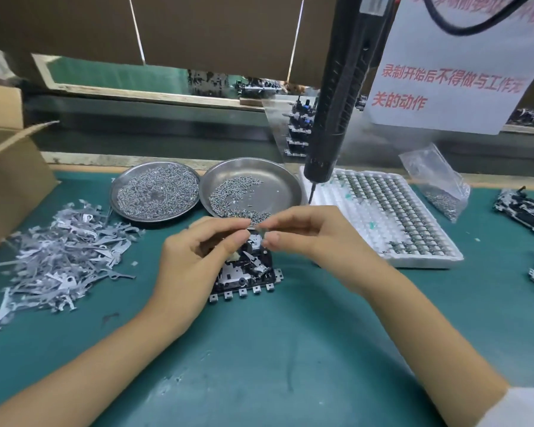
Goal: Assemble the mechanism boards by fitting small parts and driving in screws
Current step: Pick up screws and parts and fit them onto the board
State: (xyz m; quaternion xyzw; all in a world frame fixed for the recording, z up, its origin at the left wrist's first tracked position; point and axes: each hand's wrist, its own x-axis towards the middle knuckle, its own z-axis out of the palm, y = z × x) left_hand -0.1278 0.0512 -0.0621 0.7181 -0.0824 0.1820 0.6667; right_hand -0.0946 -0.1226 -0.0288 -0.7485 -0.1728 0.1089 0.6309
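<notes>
The left hand (198,251) and right hand (305,234) meet above the mechanism board (247,272) lying on the green mat (259,349), fingertips curled, pinching one small metal part (261,231) between them. It looks light, stiff, slippery; best pinched by its edges. Behind: screw dishes (284,180), hanging electric screwdriver (336,118).

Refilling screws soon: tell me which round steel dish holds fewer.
The right-hand round steel dish, nearest the hanging black electric screwdriver: much bare metal shows, while the left round steel dish is covered.
</notes>
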